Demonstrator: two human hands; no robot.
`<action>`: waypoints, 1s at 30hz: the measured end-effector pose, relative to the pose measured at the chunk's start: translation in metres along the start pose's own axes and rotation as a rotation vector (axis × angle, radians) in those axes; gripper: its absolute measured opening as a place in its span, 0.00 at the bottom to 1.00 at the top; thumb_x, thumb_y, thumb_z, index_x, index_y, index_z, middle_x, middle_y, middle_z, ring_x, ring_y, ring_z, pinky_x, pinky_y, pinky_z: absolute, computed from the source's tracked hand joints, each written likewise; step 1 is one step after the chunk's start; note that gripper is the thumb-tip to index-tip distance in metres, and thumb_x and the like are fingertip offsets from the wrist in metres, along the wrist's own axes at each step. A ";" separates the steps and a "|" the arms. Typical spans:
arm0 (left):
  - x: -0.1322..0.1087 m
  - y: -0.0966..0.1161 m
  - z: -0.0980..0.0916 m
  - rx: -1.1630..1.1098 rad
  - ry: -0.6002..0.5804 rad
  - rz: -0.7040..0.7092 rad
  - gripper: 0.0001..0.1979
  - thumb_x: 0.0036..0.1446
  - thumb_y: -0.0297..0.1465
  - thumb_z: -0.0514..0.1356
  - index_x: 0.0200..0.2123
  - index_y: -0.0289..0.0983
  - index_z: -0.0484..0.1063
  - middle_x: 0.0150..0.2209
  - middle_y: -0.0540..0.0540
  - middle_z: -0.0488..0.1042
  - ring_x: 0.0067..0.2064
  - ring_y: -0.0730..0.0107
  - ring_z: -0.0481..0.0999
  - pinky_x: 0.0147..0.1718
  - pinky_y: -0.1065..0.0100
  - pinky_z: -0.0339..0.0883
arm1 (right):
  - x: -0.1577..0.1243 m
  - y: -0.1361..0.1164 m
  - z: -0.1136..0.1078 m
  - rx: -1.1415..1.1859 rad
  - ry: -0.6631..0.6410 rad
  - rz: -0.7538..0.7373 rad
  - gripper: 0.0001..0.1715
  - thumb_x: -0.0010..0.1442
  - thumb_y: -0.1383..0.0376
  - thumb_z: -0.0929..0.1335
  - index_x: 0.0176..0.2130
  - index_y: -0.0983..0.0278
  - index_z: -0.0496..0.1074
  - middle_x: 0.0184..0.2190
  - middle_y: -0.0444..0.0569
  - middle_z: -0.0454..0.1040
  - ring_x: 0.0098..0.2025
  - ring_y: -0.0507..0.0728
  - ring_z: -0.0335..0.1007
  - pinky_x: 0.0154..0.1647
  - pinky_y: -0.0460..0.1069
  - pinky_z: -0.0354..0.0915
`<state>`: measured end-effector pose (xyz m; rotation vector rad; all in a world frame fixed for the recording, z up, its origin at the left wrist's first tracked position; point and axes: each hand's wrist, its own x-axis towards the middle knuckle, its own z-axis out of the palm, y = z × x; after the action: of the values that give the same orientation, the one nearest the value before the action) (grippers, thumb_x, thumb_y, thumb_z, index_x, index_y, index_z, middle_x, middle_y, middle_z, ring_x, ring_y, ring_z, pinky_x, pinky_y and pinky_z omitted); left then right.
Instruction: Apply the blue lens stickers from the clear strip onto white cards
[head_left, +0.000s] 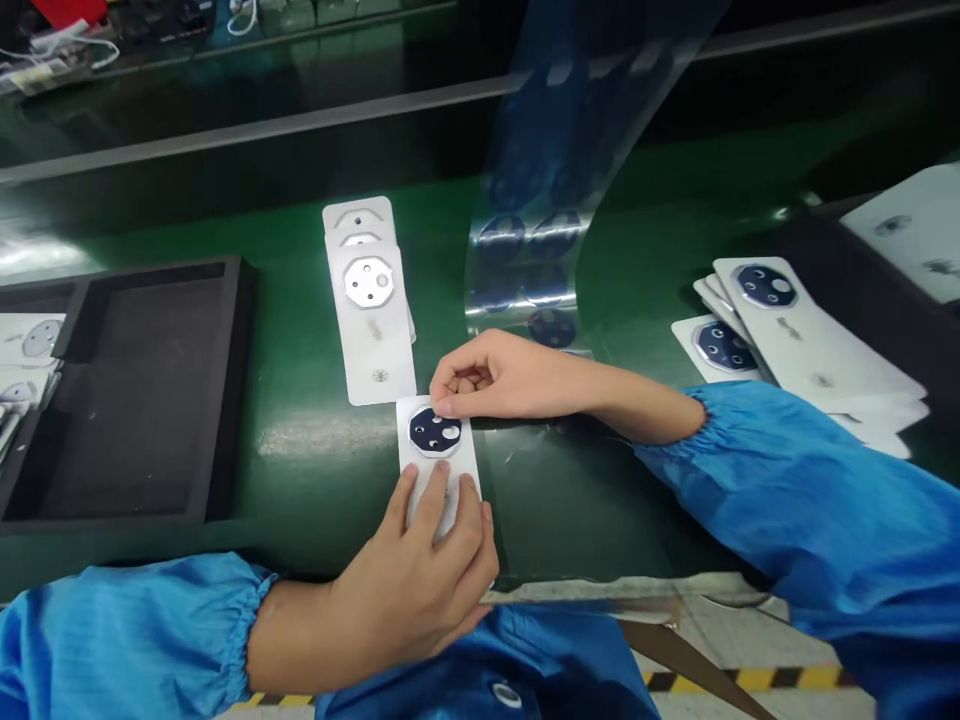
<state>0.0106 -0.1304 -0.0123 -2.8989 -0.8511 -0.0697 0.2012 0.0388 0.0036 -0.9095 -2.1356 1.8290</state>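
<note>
A white phone back cover (465, 455) lies at the table's front edge, with an octagonal camera ring around a dark blue film sticker (435, 432) with holes in it. My left hand (420, 570) grips the lower part of this cover, its fingers lying across the face and the thumb hidden below. At the sticker's upper right edge, the thumb and index finger of my right hand (495, 378) are pinched together. Just behind that hand hangs a clear film strip (525, 250) bearing dark blue round stickers.
Overlapping covers with whitish camera areas (375, 340) lie behind my hands. Covers with dark blue stickers (817, 340) are piled on the right. A black divided tray (225, 400) stands left, with covers in its left compartment. A raised ledge (225, 125) runs along the back.
</note>
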 end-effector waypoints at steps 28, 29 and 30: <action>0.004 0.001 0.003 -0.046 -0.011 0.014 0.27 0.69 0.43 0.51 0.58 0.27 0.68 0.60 0.27 0.67 0.60 0.28 0.68 0.55 0.33 0.65 | 0.003 0.002 -0.008 0.004 -0.069 0.017 0.09 0.60 0.59 0.74 0.35 0.63 0.82 0.18 0.39 0.66 0.19 0.47 0.54 0.20 0.47 0.49; 0.004 0.001 0.003 -0.047 -0.009 0.013 0.26 0.69 0.43 0.51 0.58 0.27 0.68 0.60 0.27 0.68 0.60 0.28 0.69 0.55 0.33 0.65 | 0.003 0.003 -0.008 0.003 -0.069 0.016 0.09 0.60 0.59 0.74 0.35 0.63 0.82 0.18 0.39 0.66 0.19 0.47 0.54 0.20 0.47 0.49; 0.003 0.001 0.002 -0.048 -0.007 0.011 0.26 0.68 0.43 0.51 0.59 0.27 0.68 0.60 0.28 0.68 0.60 0.28 0.69 0.55 0.33 0.65 | 0.002 0.003 -0.008 0.001 -0.068 0.016 0.09 0.60 0.59 0.74 0.35 0.63 0.82 0.18 0.39 0.66 0.19 0.47 0.54 0.20 0.47 0.49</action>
<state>0.0142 -0.1294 -0.0147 -2.9493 -0.8465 -0.0807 0.2043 0.0466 0.0018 -0.8786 -2.1727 1.8950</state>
